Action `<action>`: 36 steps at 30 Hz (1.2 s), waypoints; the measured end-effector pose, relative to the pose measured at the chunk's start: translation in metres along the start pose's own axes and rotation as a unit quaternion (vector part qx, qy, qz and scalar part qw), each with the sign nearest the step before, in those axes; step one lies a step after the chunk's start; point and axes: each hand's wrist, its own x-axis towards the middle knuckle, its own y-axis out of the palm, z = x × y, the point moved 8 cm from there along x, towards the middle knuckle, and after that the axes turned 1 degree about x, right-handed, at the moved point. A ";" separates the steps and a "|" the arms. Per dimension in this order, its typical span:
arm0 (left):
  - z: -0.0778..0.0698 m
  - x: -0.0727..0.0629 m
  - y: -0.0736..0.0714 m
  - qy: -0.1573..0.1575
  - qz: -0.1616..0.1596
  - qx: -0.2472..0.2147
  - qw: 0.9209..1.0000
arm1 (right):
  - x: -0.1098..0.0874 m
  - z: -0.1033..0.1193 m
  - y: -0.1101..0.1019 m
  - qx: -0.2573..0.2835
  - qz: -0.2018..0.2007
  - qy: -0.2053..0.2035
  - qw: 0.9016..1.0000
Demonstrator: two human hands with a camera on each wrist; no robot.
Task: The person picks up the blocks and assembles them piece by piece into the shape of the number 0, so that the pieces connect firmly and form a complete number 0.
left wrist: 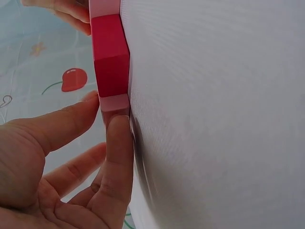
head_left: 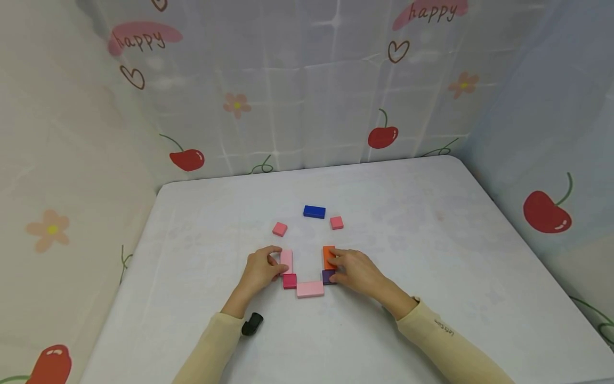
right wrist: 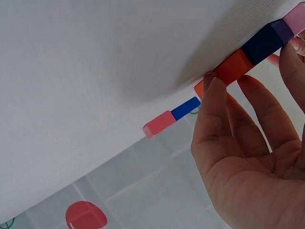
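In the head view my left hand point(head_left: 260, 268) pinches an upright-running light pink block point(head_left: 287, 259) by its outer side. A crimson block point(head_left: 290, 281) touches that block's near end; the left wrist view shows the same crimson block point(left wrist: 111, 57) just beyond the fingertips. My right hand point(head_left: 358, 272) grips an orange block point(head_left: 327, 253), its thumb resting against a dark purple block point(head_left: 328, 277) joined to the near end. Between the two sides lies another light pink block point(head_left: 310, 289), crosswise, its corners by the crimson and purple ones. Together they form a U.
Farther back on the white table point(head_left: 431, 213) lie a blue block point(head_left: 314, 212) and two small coral-pink blocks, one at left point(head_left: 280, 229) and one at right point(head_left: 337, 223). A patterned curtain point(head_left: 302, 106) hangs behind the table's far edge. A black device point(head_left: 252, 324) sits at my left wrist.
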 end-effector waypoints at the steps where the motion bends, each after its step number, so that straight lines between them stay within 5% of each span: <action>1: 0.000 0.000 0.000 0.000 0.000 0.000 1.000 | 0.000 0.000 0.000 -0.001 0.000 0.000 1.000; 21: -0.006 -0.007 -0.004 0.018 -0.017 0.029 0.999 | 0.000 -0.002 0.000 0.002 -0.002 -0.001 1.000; 36: -0.006 -0.015 -0.003 0.038 0.004 0.065 0.997 | 0.000 -0.002 -0.001 -0.008 -0.009 0.006 1.000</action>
